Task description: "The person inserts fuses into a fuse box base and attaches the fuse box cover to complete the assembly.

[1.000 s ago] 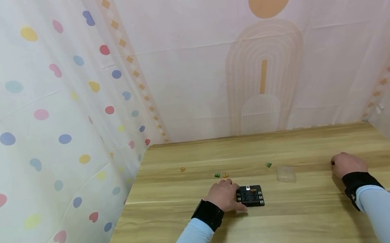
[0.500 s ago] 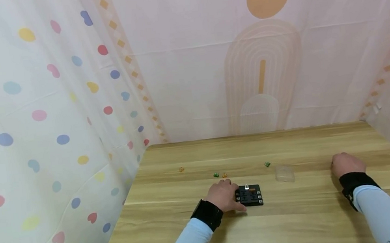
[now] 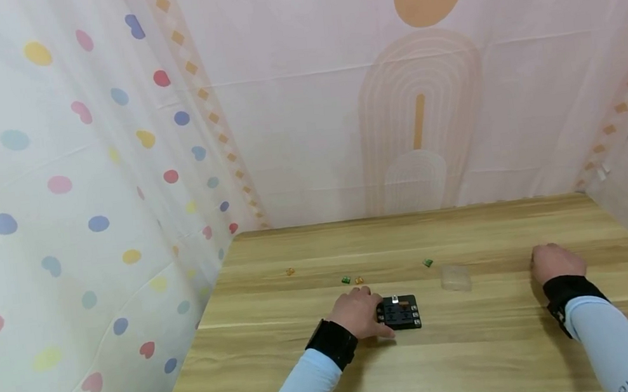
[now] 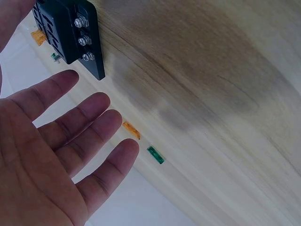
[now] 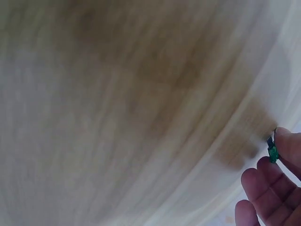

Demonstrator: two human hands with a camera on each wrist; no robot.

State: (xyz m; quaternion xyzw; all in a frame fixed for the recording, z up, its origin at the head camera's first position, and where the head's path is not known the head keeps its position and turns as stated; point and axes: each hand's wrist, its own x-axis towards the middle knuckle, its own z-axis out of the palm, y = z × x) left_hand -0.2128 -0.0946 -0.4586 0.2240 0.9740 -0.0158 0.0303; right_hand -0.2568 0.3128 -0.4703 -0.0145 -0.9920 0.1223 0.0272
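Observation:
My left hand (image 3: 358,314) lies at the left side of a black fuse block (image 3: 400,316), thumb near its front corner and fingers spread at its back left. In the left wrist view those fingers (image 4: 89,125) are relaxed and apart, with the block (image 4: 70,35) beyond them, screw terminals showing. An orange blade fuse (image 3: 404,306) is seated in the block. Far to the right, my right hand (image 3: 558,261) is low over the table. The right wrist view shows its thumb and index finger pinching a green blade fuse (image 5: 273,151), metal prongs pointing up in that view.
Behind the block lie a green blade fuse (image 3: 346,279) and an orange one (image 3: 359,280) side by side. Another orange fuse (image 3: 290,271) is farther left, another green one (image 3: 427,262) to the right. A clear plastic cover (image 3: 456,277) sits between the hands. Curtains border the wooden table (image 3: 480,357).
The head view has shifted slightly. Both hands, the fuse block and the loose fuses keep their places on the table.

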